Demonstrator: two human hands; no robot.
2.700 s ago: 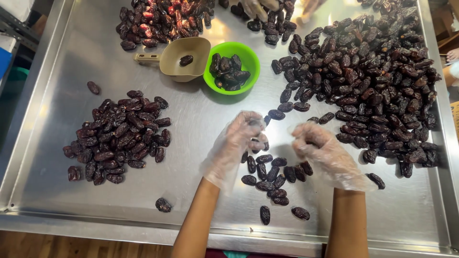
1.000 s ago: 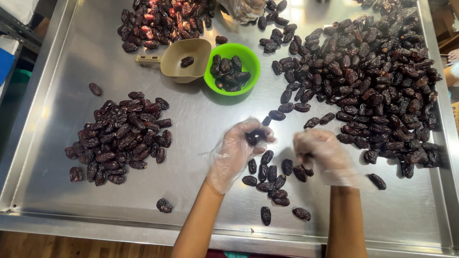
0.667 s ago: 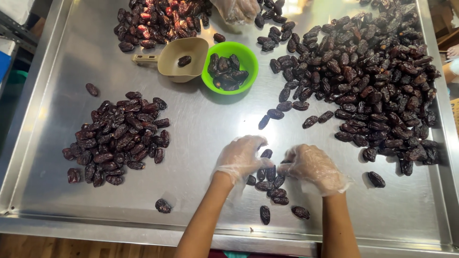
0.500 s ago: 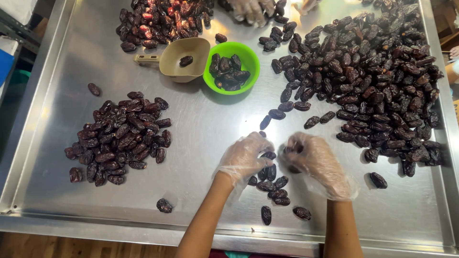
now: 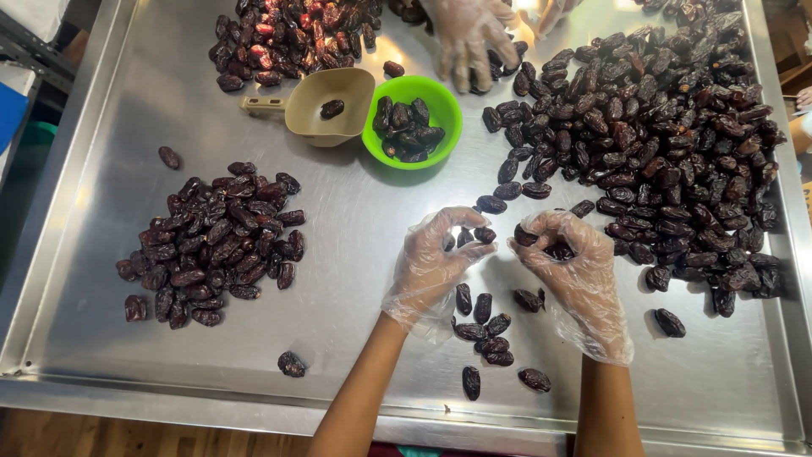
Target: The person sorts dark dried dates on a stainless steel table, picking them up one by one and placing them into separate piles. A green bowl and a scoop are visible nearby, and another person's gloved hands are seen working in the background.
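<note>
Both my hands wear clear plastic gloves over a steel tray table. My left hand pinches a dark date at its fingertips. My right hand is curled around dates, one showing at its fingertips. A small scatter of dates lies just below and between my hands. The large pile of dark dates spreads to the right of my right hand.
A sorted pile of dates lies at the left. A green bowl and a beige scoop hold dates at the top centre. Another person's gloved hand works at the far edge beside a reddish pile.
My hands dipped into the small scatter of dates, then rose slightly with dates in their fingers. The other person's hand moved further into view at the top.
</note>
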